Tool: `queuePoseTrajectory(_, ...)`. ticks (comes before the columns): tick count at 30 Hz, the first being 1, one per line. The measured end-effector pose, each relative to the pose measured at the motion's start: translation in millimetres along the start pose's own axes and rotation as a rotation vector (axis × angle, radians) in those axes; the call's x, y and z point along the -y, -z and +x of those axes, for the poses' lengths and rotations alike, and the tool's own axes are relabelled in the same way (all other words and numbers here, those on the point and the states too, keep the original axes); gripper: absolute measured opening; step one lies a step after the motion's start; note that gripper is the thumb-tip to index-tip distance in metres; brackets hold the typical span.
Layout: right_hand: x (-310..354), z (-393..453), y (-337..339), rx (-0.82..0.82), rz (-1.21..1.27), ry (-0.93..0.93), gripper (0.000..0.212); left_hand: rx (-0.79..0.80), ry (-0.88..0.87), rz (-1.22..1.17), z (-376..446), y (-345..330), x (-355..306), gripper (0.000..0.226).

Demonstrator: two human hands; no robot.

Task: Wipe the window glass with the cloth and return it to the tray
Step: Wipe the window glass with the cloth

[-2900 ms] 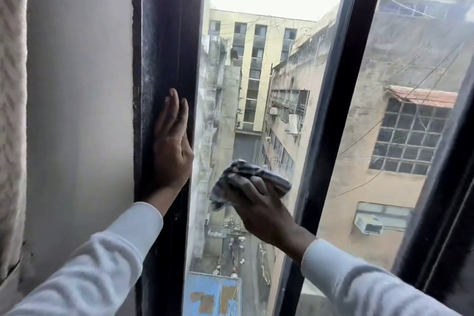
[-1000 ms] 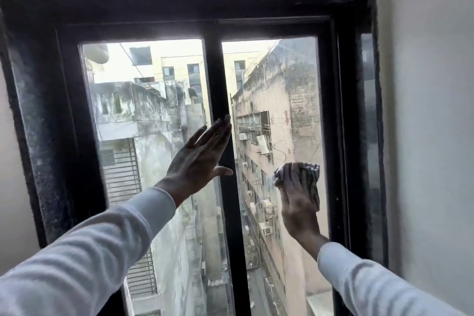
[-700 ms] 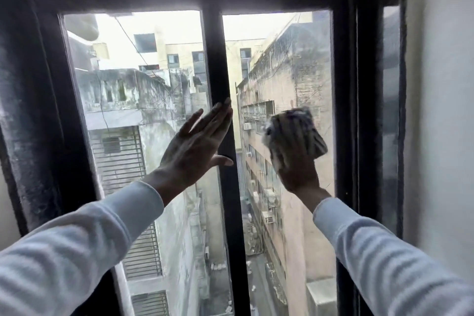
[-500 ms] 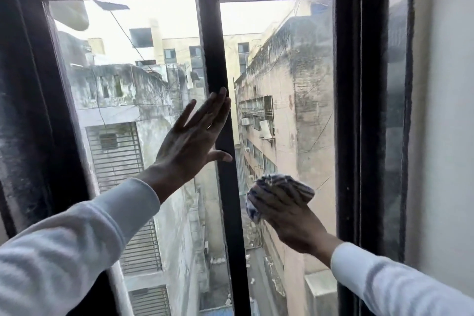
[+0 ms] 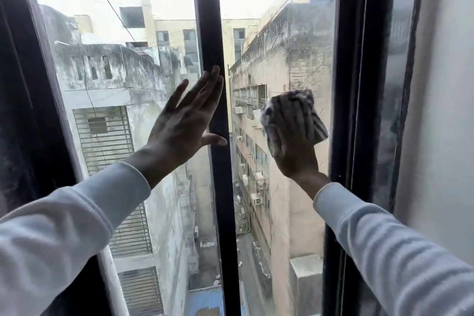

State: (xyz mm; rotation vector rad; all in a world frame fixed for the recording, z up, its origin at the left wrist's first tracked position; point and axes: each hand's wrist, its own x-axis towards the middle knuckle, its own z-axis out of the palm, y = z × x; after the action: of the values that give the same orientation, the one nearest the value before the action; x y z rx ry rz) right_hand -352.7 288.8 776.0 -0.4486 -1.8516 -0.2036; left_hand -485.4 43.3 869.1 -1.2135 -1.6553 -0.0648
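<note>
Right hand [image 5: 292,146], centre right of the frame, is closed over a bunched striped cloth [image 5: 305,113] and presses it flat against the right pane of the window glass [image 5: 282,33]. Left hand [image 5: 184,120] is open, fingers spread, palm against the dark centre bar [image 5: 220,187], holding nothing. Cloth judged soft, light and limp; it wads easily, so hold it as a pad under palm and fingers, loose ends tucked in. Glass is rigid, smooth and breakable: moderate, even pressure. Tray not in view.

Head view, close, facing window [image 5: 279,187]
</note>
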Motion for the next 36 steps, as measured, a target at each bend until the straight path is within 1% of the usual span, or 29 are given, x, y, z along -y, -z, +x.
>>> queuePoseTrajectory(1,7,-9,-3,-0.079,0.059,-0.230,0.062,-0.003,0.004,-0.007,-1,-1,0,0.130)
queuePoseTrajectory(2,16,-31,-10,-0.113,0.088,-0.373,0.062,-0.006,0.010,-0.013,-1,-1,-1,0.130)
queuePoseTrajectory(3,29,-58,-19,-0.084,0.071,-0.384,0.062,-0.004,0.012,-0.016,-1,-2,-2,0.130)
queuePoseTrajectory(4,42,-86,-28,-0.007,0.021,-0.272,0.064,0.002,0.008,-0.024,-1,-2,-3,0.130)
queuePoseTrajectory(5,48,-103,-32,0.078,-0.018,-0.079,0.068,0.007,0.006,-0.032,-1,-1,-3,0.130)
queuePoseTrajectory(6,49,-100,-31,0.126,-0.043,0.107,0.073,0.007,0.006,-0.037,-1,-1,-3,0.130)
queuePoseTrajectory(7,46,-79,-24,0.115,-0.043,0.250,0.075,0.005,0.006,-0.045,-1,0,-3,0.130)
queuePoseTrajectory(8,42,-51,-16,0.068,-0.046,0.323,0.071,0.004,0.004,-0.051,-1,1,-4,0.130)
queuePoseTrajectory(9,40,-25,-7,0.004,-0.056,0.309,0.064,0.001,0.005,-0.053,-1,2,-4,0.130)
queuePoseTrajectory(10,34,-5,-1,-0.071,-0.077,0.223,0.058,-0.004,0.010,-0.052,-2,2,-5,0.130)
queuePoseTrajectory(12,28,1,8,-0.169,-0.150,-0.059,0.055,0.000,0.012,-0.057,-4,2,-7,0.127)
queuePoseTrajectory(14,48,-37,1,-0.145,-0.136,-0.361,0.061,0.019,-0.007,-0.108,-8,0,-10,0.119)
queuePoseTrajectory(15,66,-62,-6,-0.094,-0.122,-0.434,0.064,0.037,-0.029,-0.142,-12,-1,-11,0.113)
queuePoseTrajectory(16,82,-82,-10,-0.036,-0.116,-0.443,0.066,0.059,-0.063,-0.166,-16,-3,-13,0.108)
queuePoseTrajectory(17,94,-95,-10,0.006,-0.099,-0.425,0.064,0.077,-0.096,-0.178,-20,-4,-17,0.103)
queuePoseTrajectory(18,98,-97,-11,0.025,-0.051,-0.411,0.056,0.087,-0.114,-0.198,-24,-6,-20,0.099)
queuePoseTrajectory(19,102,-90,-3,0.023,0.036,-0.452,0.044,0.082,-0.116,-0.233,-27,-6,-22,0.096)
queuePoseTrajectory(20,102,-77,6,0.038,0.177,-0.546,0.032,0.067,-0.108,-0.279,-28,-6,-23,0.093)
queuePoseTrajectory(22,100,-45,32,0.069,0.673,-0.820,0.029,0.015,-0.066,-0.386,-29,-4,-27,0.087)
queuePoseTrajectory(23,98,-30,46,0.082,0.952,-0.938,0.026,0.001,-0.035,-0.458,-29,-2,-30,0.081)
queuePoseTrajectory(25,103,-7,73,0.096,1.385,-1.033,0.028,-0.021,0.076,-0.691,-32,8,-43,0.066)
queuePoseTrajectory(26,108,-1,86,0.113,1.526,-1.043,0.030,-0.041,0.172,-0.825,-36,12,-51,0.061)
queuePoseTrajectory(28,115,-1,109,0.170,1.706,-1.027,0.031,-0.039,0.426,-1.077,-45,22,-70,0.058)
queuePoseTrajectory(29,118,-6,120,0.185,1.764,-1.029,0.034,0.004,0.556,-1.222,-49,27,-80,0.058)
queuePoseTrajectory(30,119,-13,130,0.194,1.805,-1.030,0.034,0.088,0.677,-1.413,-53,32,-89,0.055)
queuePoseTrajectory(32,119,-38,152,0.212,1.824,-1.052,0.045,0.394,0.926,-1.894,-63,43,-109,0.045)
queuePoseTrajectory(33,118,-51,162,0.241,1.781,-1.059,0.054,0.514,1.012,-2.051,-69,47,-116,0.041)
queuePoseTrajectory(34,116,-69,174,0.281,1.727,-1.051,0.060,0.579,1.036,-2.122,-79,51,-128,0.036)
queuePoseTrajectory(36,110,-110,192,0.380,1.588,-1.058,0.058,0.548,1.038,-2.080,-103,55,-153,0.026)
